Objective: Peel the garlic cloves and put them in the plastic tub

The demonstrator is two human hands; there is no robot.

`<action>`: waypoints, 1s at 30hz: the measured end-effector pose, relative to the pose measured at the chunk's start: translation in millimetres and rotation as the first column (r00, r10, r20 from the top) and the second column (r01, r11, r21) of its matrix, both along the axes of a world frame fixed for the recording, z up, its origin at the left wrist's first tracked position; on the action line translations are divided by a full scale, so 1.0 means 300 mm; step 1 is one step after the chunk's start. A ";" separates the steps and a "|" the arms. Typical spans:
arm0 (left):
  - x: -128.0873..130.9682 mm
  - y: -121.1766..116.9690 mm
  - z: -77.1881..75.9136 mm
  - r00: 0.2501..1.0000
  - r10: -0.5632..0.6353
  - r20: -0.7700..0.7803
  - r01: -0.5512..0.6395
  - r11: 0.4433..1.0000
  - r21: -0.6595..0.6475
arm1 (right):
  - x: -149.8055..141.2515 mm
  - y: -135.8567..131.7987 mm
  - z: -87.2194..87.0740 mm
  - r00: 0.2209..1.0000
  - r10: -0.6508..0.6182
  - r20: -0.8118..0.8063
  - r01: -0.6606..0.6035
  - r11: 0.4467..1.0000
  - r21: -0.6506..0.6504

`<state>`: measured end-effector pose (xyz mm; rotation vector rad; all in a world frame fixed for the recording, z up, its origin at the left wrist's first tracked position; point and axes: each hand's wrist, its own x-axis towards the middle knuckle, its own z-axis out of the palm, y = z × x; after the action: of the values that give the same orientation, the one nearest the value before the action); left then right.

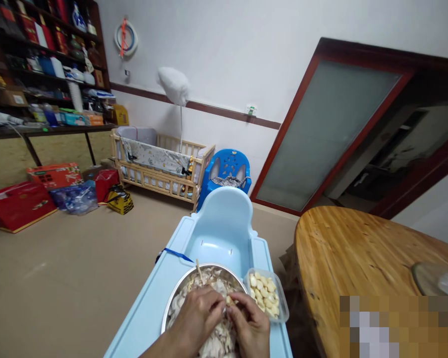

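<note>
Both hands meet over a round metal bowl (170, 302) filled with garlic and papery skins (218, 343). A small garlic clove (229, 300) shows between the fingertips. My right hand (251, 323) pinches it between thumb and fingers. My left hand (199, 314) is closed in a pinch right beside the clove; its fingertips seem to touch it, perhaps on the skin. Just right of the bowl, a clear plastic container (282, 304) holds many pale peeled cloves (263, 293). Bowl and container both rest on the light blue high chair's tray (142, 318).
The blue high chair's seat back (226, 209) rises beyond the bowl. A round wooden table (343, 248) stands close on the right. Farther back are a wooden crib (157, 174), a blue child's chair (229, 166) and a sliding door (321, 129). Red bags (18, 204) lie on the floor at left.
</note>
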<state>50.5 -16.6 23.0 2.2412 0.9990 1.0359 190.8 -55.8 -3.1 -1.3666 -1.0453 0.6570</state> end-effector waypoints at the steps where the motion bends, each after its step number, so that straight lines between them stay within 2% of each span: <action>1: 0.002 0.000 -0.001 1.000 0.008 -0.006 -0.008 1.000 0.003 | 0.000 -0.001 -0.001 1.000 0.007 0.015 -0.007 1.000 0.008; 5: 0.012 0.004 -0.009 0.996 0.078 -0.050 -0.077 0.997 0.032 | -0.003 -0.005 -0.004 0.999 0.023 0.046 -0.025 0.999 0.031; 8: 0.018 0.006 -0.011 0.986 0.138 -0.093 -0.135 0.990 0.042 | -0.007 -0.003 -0.006 0.994 0.038 -0.107 -0.042 0.998 -0.035; 11: 0.018 0.008 -0.011 0.976 0.152 -0.157 -0.149 0.988 0.037 | -0.013 0.003 -0.004 0.909 0.050 -0.414 -0.113 0.985 -0.127; 13: 0.019 0.008 -0.014 0.969 0.150 -0.197 -0.146 0.989 0.034 | -0.017 0.008 0.006 0.836 0.067 -0.544 -0.164 0.978 -0.131; 19: 0.024 0.008 -0.028 0.943 0.156 -0.294 -0.152 0.988 0.039 | -0.024 0.013 0.058 0.714 0.123 -0.690 -0.230 0.971 -0.065; 21: 0.017 0.009 -0.019 0.945 0.114 -0.306 -0.123 0.992 -0.009 | -0.021 0.012 0.056 0.725 0.115 -0.679 -0.223 0.972 -0.075; 24: -0.001 0.012 -0.004 0.974 0.037 -0.225 -0.050 0.997 -0.052 | -0.016 0.011 0.032 0.795 0.123 -0.594 -0.242 0.962 -0.125; 27: -0.017 0.015 0.002 0.991 -0.024 -0.128 0.023 1.000 -0.013 | -0.017 0.013 0.014 0.869 0.159 -0.468 -0.267 0.948 -0.173; 30: -0.027 0.019 0.000 0.989 -0.099 -0.113 0.103 0.994 0.033 | -0.023 0.016 0.021 0.917 0.210 -0.338 -0.277 0.947 -0.162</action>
<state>42.4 -11.0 22.9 2.3772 0.9076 0.9024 183.9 -51.0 3.2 -1.2604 -0.9110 1.1618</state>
